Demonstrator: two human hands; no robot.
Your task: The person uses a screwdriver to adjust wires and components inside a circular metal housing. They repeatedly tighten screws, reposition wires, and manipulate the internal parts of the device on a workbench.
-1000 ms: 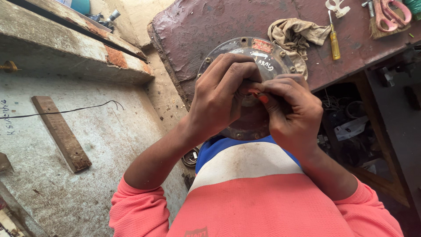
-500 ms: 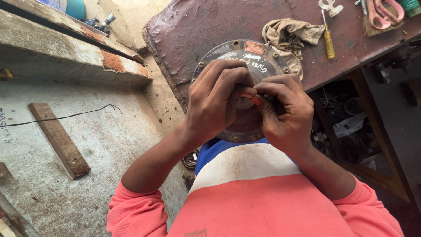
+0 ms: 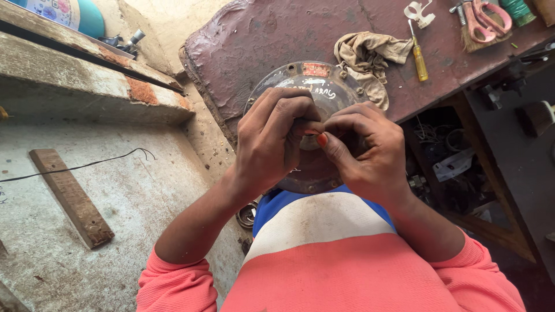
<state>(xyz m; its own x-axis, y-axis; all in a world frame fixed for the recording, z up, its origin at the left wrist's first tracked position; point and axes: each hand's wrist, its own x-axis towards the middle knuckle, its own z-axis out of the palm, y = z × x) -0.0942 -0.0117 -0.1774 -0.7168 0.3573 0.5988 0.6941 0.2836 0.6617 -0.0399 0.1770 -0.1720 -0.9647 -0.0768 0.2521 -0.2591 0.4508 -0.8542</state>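
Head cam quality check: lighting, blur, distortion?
Head view: soft daylight, no glare; sharp on left hand, right hand and the round metal plate; under-bench area at right falls into dark shadow; wide-angle bending shows at the concrete ledge.

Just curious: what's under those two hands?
A round metal disc on the reddish bench, beneath the left hand and right hand. Its rim shows; its centre and whatever the fingertips pinch are covered.

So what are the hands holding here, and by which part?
Both the left hand and the right hand pinch at something small over the centre of the round metal disc; the fingers hide it, so it cannot be told.
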